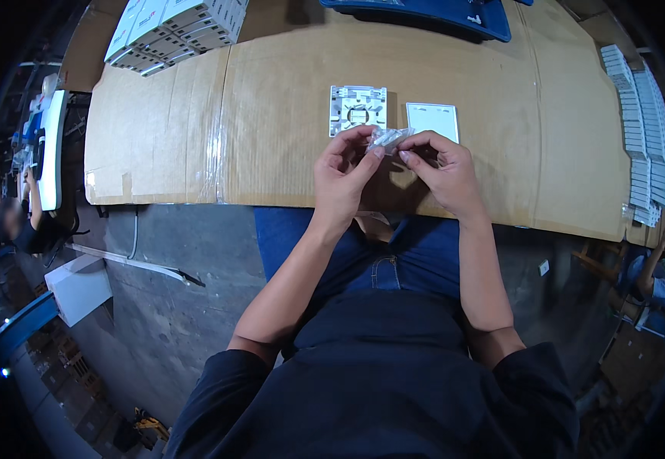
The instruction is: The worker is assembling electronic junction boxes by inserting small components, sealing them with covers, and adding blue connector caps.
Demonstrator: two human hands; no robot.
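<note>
Between my two hands is a small clear plastic bag [391,138] with white parts inside. My left hand [342,170] pinches its left side between thumb and fingers. At the bag's right end, the thumb and forefinger of my right hand [446,170] are closed on it. Just beyond my left hand lies an open white plastic box base [335,112], its moulded inside facing up. A flat white cover [433,118] lies to its right, partly hidden by my right hand.
Cardboard covers the table [279,122]. Stacked white boxes [172,30] stand at the far left, a blue tray [424,19] at the far edge. Tall stacks of white pieces [642,138] line the right side. Other people sit at far left and far right.
</note>
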